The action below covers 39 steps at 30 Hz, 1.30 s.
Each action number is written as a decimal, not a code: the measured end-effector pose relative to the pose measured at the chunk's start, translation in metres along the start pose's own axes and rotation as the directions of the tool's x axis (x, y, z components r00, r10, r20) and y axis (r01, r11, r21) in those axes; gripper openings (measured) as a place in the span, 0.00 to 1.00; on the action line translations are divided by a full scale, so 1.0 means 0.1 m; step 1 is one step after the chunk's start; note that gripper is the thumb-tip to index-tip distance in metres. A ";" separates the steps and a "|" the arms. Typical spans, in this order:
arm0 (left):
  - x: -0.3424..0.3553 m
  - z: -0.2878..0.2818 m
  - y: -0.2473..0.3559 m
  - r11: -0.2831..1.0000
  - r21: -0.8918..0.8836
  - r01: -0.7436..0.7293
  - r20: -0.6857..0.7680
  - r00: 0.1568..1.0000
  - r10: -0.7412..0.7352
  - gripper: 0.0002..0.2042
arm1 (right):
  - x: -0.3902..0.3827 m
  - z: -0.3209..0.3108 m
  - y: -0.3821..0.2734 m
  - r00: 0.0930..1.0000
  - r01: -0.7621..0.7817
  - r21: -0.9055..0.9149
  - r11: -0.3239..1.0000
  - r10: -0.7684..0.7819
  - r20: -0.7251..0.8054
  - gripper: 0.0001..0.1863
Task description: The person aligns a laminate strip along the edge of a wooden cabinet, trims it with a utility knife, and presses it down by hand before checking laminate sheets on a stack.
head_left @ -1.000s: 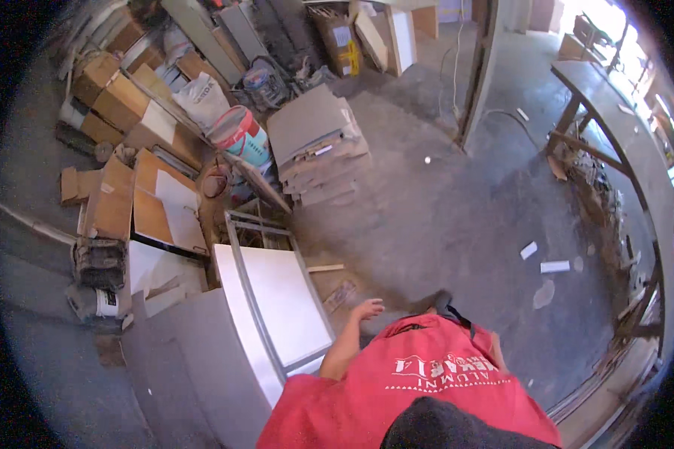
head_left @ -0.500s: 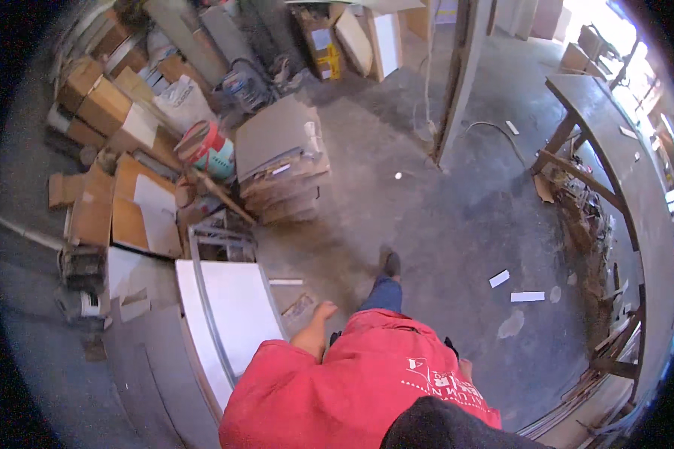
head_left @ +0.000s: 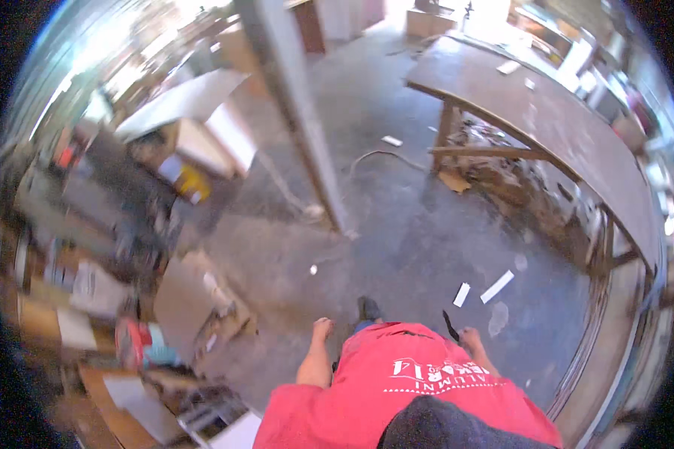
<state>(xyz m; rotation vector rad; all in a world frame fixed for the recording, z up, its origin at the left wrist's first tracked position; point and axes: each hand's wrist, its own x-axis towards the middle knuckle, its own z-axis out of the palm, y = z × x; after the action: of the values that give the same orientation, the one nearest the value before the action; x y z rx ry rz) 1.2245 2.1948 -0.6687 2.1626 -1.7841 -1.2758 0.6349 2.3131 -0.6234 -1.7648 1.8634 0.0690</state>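
Head view shows the left hand (head_left: 322,327) loosely curled and holding nothing, while the right hand (head_left: 468,338) is closed around a slim dark tool (head_left: 451,326) whose kind I cannot tell. Nothing is being worked yet: ahead of both hands lies bare grey concrete floor (head_left: 397,239) with white strips (head_left: 496,286), and beyond the right hand stands a long brown wooden workbench (head_left: 554,127).

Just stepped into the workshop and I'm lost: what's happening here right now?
A person in a red shirt stands on the concrete floor, seen from above. Their left hand hangs empty at their side. Their right hand holds a thin dark tool; what kind is too small to tell. A long wooden workbench stands to the right, and cardboard boxes and clutter lie to the left.
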 end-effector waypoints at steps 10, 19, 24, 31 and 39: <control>2.08 -1.30 1.90 0.920 -0.387 -0.057 -0.080 0.996 0.028 0.23 | 1.20 -0.43 -0.45 0.805 -0.590 0.326 0.739 0.570 0.164 0.18; 3.55 -1.44 2.24 0.988 0.126 -0.089 0.233 0.971 0.058 0.19 | 2.82 -0.95 -0.17 0.755 -0.637 0.638 0.432 0.515 0.405 0.20; 4.24 -1.69 2.69 0.981 -0.104 -0.166 0.171 0.968 0.182 0.14 | 5.28 -2.07 0.04 0.910 -0.397 0.079 0.915 0.381 0.163 0.19; 5.41 -2.31 3.47 0.923 -0.127 0.363 0.183 0.923 -0.338 0.17 | 7.87 -4.13 -0.67 0.900 -0.116 0.616 0.779 0.345 -0.267 0.15; 7.18 -3.23 3.74 0.956 -0.189 0.223 0.374 0.917 -0.140 0.15 | 9.03 -3.58 -0.99 0.963 -0.270 0.260 0.927 0.256 0.088 0.19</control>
<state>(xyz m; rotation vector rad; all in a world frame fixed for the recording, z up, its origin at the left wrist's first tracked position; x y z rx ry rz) 1.1198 1.3294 -0.6526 2.1117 -1.4621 -1.9220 0.6249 1.3385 -0.6761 -1.3128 1.9576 -0.0361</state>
